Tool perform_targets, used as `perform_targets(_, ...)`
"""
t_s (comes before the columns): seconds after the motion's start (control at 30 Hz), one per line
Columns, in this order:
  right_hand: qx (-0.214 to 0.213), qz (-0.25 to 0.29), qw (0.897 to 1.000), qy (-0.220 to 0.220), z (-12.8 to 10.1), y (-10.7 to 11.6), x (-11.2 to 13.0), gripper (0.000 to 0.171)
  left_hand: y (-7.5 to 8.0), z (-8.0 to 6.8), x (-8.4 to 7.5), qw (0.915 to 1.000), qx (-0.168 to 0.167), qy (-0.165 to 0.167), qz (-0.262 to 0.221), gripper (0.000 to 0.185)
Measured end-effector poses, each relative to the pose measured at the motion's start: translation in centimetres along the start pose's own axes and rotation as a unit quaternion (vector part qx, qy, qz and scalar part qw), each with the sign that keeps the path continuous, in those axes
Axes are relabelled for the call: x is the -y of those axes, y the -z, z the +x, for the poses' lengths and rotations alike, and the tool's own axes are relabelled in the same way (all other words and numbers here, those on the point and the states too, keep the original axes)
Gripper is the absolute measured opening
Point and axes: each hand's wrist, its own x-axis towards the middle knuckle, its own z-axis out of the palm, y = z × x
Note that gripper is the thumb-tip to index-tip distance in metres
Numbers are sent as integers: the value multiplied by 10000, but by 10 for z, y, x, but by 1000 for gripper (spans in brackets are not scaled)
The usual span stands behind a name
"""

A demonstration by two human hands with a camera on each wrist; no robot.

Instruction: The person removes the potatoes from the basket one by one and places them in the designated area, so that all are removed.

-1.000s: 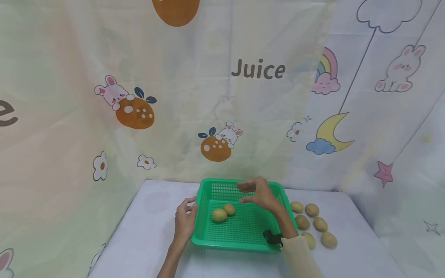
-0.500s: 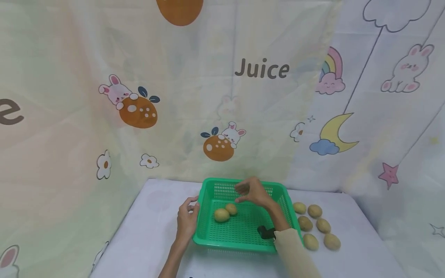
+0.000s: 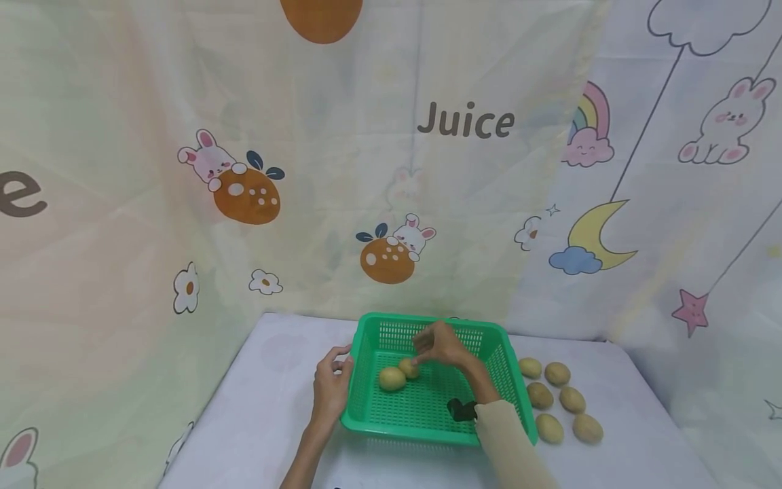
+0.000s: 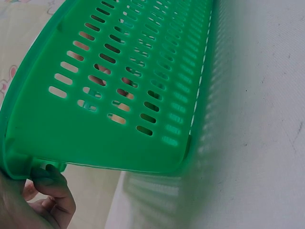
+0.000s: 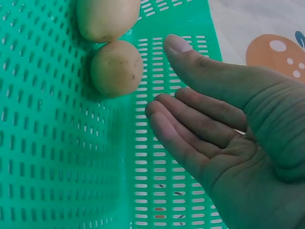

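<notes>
A green plastic basket [image 3: 415, 435] with slotted sides stands on the white-covered table. My left hand [image 3: 332, 388] grips its left rim; the left wrist view shows curled fingers [image 4: 59, 193] at the rim's corner. Two potatoes lie touching on the basket floor, a larger potato [image 3: 392, 379] and a smaller potato [image 3: 409, 368]. Over the basket's inside, my right hand [image 3: 441, 345] holds nothing. Its thumb and fingers are spread apart, near the smaller potato [image 5: 117, 69] in the right wrist view.
Several more potatoes [image 3: 549, 428] lie on the table just right of the basket. A black wrist camera [image 3: 461, 409] sits at the right wrist, above the basket floor. A printed curtain [image 3: 305, 204] hangs close behind the table [image 3: 244, 407].
My right hand has moved left and slightly down inside the basket, toward the two potatoes. The left hand keeps its grip on the rim. The whole head view has shifted slightly.
</notes>
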Motion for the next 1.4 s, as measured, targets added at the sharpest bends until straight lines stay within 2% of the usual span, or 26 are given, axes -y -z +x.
perform_targets(0.27,140,-416,9982,-407,0,-6,-12,47,-1,-1,-2,9999,-73,-31,101,31)
perform_targets(0.4,195,-354,9975,-572,0,-9,-18,48,-1,-1,-3,9998,-118,7,134,31)
perform_targets(0.57,147,-235,9981,-552,3,-12,-27,47,-1,-1,-5,9999,-102,-53,71,31)
perform_targets(0.8,60,-46,9965,-833,6,-18,-39,42,-1,-2,-3,10000,-46,-51,28,31)
perform_targets(1.13,95,-126,9980,-617,6,-21,-40,36,0,-2,-2,10000,-20,-77,30,32)
perform_targets(1.4,133,-140,9974,-689,4,-21,-35,34,0,-2,-1,10000,-14,5,60,33)
